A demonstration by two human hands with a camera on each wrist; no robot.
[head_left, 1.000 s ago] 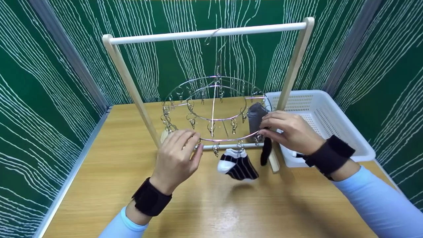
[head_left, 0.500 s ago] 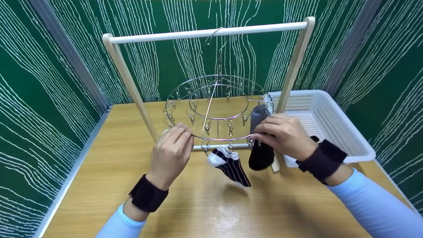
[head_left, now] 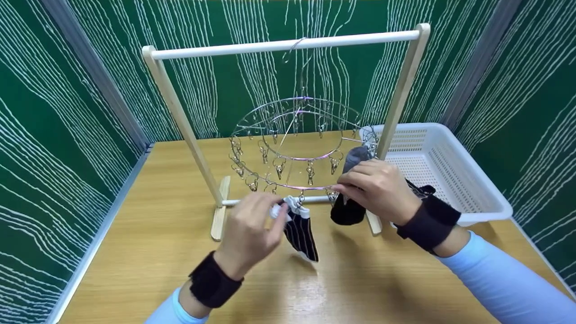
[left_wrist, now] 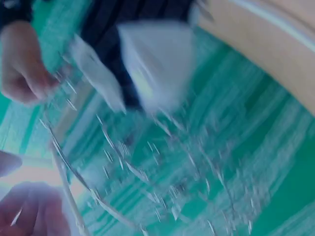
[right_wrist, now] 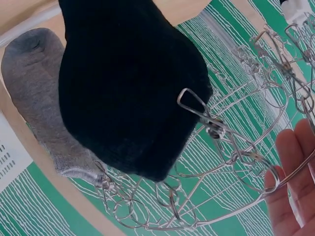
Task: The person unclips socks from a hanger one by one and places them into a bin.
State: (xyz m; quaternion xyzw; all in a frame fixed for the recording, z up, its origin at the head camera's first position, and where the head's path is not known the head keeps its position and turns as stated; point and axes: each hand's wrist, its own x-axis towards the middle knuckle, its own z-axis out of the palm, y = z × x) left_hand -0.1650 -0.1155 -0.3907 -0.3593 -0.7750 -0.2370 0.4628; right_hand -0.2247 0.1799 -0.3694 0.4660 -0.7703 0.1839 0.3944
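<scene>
A round metal sock hanger [head_left: 306, 187] with two rings and dangling clips hangs from the rack's white bar. My right hand [head_left: 380, 191] pinches its outer ring at the front right; in the right wrist view the fingers [right_wrist: 290, 182] lie along the wire. A black sock [right_wrist: 128, 93] is clipped close to that hand, with a grey sock [right_wrist: 37, 98] clipped beyond it. At the front hangs a black-and-white striped sock [head_left: 300, 234]. My left hand [head_left: 252, 231], blurred, is beside this sock and overlaps its white part, thumb and fingers apart in the left wrist view.
The wooden rack [head_left: 175, 112] stands on a wooden table [head_left: 148, 252]. Behind its right leg is a white perforated basket [head_left: 474, 157] holding something black [head_left: 423, 189]. Green walls with white lines surround the table on the left, back and right.
The hanger has turned, carrying the striped sock and the black sock leftward. My right hand moved slightly left with the ring. My left hand left the ring and came down toward the striped sock.
</scene>
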